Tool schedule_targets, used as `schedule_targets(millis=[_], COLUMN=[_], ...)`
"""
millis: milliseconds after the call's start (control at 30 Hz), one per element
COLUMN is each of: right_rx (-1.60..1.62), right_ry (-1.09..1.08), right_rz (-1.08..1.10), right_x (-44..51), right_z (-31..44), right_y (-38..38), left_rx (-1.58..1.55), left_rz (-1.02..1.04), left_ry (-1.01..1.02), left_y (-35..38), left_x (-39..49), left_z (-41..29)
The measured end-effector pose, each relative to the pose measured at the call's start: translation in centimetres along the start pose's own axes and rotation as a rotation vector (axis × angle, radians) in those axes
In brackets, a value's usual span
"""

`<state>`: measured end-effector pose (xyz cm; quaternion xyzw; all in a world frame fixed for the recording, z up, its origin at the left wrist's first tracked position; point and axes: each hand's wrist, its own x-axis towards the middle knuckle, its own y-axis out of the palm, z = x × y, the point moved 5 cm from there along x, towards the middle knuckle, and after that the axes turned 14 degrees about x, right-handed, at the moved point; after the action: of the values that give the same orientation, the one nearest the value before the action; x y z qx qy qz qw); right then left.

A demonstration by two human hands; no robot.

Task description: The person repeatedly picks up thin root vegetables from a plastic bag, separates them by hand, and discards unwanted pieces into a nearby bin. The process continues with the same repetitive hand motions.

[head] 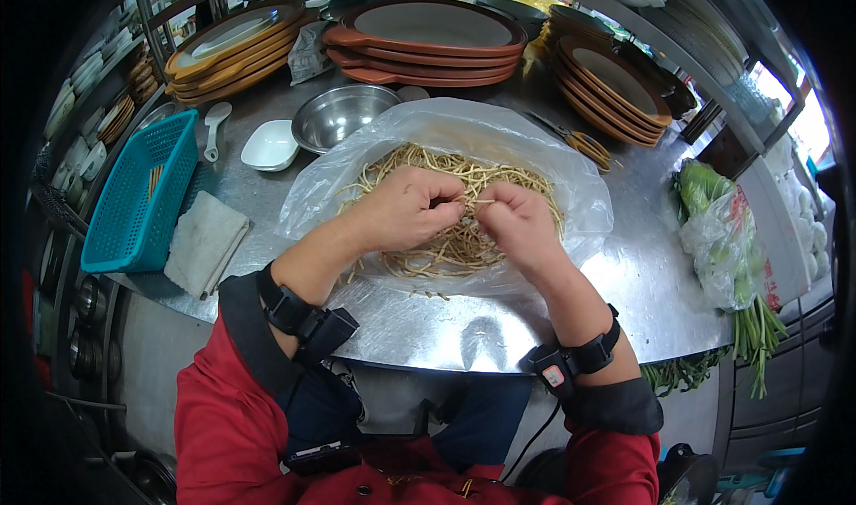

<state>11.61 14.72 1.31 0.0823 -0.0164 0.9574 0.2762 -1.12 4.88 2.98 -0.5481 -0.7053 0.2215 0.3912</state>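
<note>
A clear plastic bag (582, 201) lies spread on the steel table, with a heap of thin, pale brown root-like strands (445, 254) on it. Above the heap, my left hand (414, 207) and my right hand (515, 221) are close together, thumbs and forefingers pinched. A short pale piece of strand (485, 201) sticks out from my right fingertips, and my left fingertips meet its other side. Small broken bits (428, 295) rest on the table in front of the bag.
Behind the bag stand a steel bowl (338, 120), scissors (585, 145) and stacked oval plates (428, 27). On the left are a white dish (270, 145), a spoon (214, 127), a folded cloth (204, 244) and a teal basket (137, 201). Bagged green vegetables (722, 237) lie at the right edge.
</note>
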Motion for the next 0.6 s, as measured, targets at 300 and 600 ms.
schedule_targets(millis=[300,600], right_rx=[0.692,0.610], right_ry=[0.156,0.173], right_rz=[-0.065,-0.026], right_x=[0.2,0.2], right_z=[0.2,0.2], right_y=[-1.4,-1.1], left_rx=[0.394,0.374], left_rz=[-0.434,-0.287], left_ry=[-0.273,0.245], left_y=[-3.6,-2.7], left_x=[-0.3,-0.2], left_z=[2.5,0.3])
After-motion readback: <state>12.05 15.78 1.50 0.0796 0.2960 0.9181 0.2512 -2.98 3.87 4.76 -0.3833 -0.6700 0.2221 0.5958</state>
